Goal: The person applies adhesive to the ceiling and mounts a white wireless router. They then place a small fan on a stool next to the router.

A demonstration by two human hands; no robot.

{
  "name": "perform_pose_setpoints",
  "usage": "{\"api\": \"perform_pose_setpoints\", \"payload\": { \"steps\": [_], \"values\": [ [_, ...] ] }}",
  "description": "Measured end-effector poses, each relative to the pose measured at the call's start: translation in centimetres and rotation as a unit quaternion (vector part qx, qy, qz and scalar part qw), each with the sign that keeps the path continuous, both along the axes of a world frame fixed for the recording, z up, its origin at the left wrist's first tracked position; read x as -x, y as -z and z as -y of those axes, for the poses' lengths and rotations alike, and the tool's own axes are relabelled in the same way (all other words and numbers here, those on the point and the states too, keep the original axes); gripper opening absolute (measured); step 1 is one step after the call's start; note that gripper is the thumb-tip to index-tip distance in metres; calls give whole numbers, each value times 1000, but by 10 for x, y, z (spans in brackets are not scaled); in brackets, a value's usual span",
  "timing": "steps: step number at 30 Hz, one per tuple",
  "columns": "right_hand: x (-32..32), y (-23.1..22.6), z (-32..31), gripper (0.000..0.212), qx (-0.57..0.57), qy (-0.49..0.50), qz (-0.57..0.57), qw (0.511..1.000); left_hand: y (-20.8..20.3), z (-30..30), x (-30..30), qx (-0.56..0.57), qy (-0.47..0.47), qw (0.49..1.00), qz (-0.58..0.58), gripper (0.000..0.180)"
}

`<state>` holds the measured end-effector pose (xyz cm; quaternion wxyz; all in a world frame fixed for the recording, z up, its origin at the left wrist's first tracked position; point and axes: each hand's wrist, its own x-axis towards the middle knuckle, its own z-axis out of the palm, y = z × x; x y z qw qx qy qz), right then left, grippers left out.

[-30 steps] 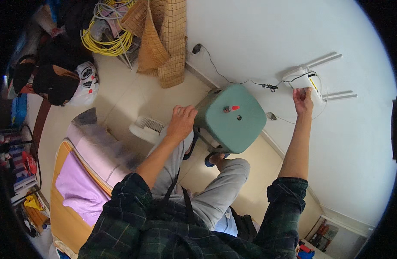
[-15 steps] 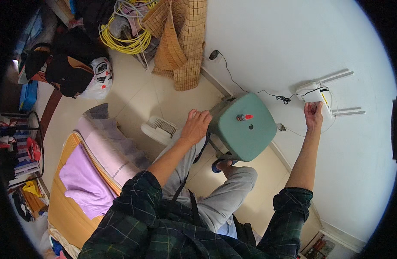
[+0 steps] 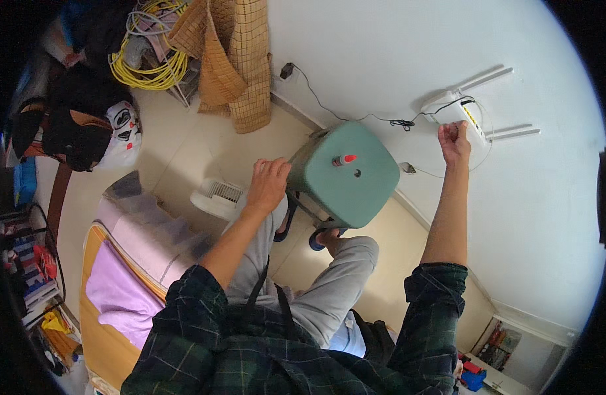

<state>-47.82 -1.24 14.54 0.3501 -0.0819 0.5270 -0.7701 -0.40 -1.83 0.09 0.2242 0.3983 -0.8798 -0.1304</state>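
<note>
White router [image 3: 473,120] sat on the white wall [image 3: 547,217], upper R of view, w/ R hand [image 3: 455,139] at its lower edge. Blk cable [image 3: 402,124], bunched midway, ran along the wall from a dark plug [image 3: 287,70] & crossed the router's body, so it lay just above the R hand's fingertips. Green stool [image 3: 369,187] stood btwn L hand [image 3: 269,185] & wall, w/ a small red-capped bottle [image 3: 344,160] on its seat. Woven mat [image 3: 250,72] hung or leaned top ctr, yellow cable coil [image 3: 161,78] L of it; white slatted unit [image 3: 217,201] was on the floor past L hand. Router's antennas pointed R, upper ones tilted up; its edge w/ yellow ports slanted down to the R, & long axis seemed to follow it, tho R hand hid part. R hand: thumb & fingertips close together, couldn't tell if pinching anything. L hand: fingers part-bent by stool's near edge, palm side hidden, couldn't tell re grip or contact. Plain wall stretched R of & below router; pale tile floor [image 3: 174,141] showed btwn mat & slatted unit.
</note>
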Motion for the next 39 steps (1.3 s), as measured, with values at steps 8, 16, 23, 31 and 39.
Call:
{"api": "perform_pose_setpoints", "payload": {
  "steps": [8,16,23,31,39],
  "values": [
    [0,-2,2,32,-16,27,0,1000,12,7,18,-173,-27,985,9,31],
    [-13,-13,-3,33,-29,27,18,999,105,94,127,-425,-59,902,-52,55],
    [-25,-18,-7,33,-52,46,-14,998,138,119,172,-643,-89,734,-200,69],
    [-23,-20,-6,31,-43,37,-9,998,117,135,144,-710,-172,608,-312,57],
    [-22,-21,-4,32,-55,20,2,998,135,164,115,-731,-178,558,-351,57]
  ]
}}
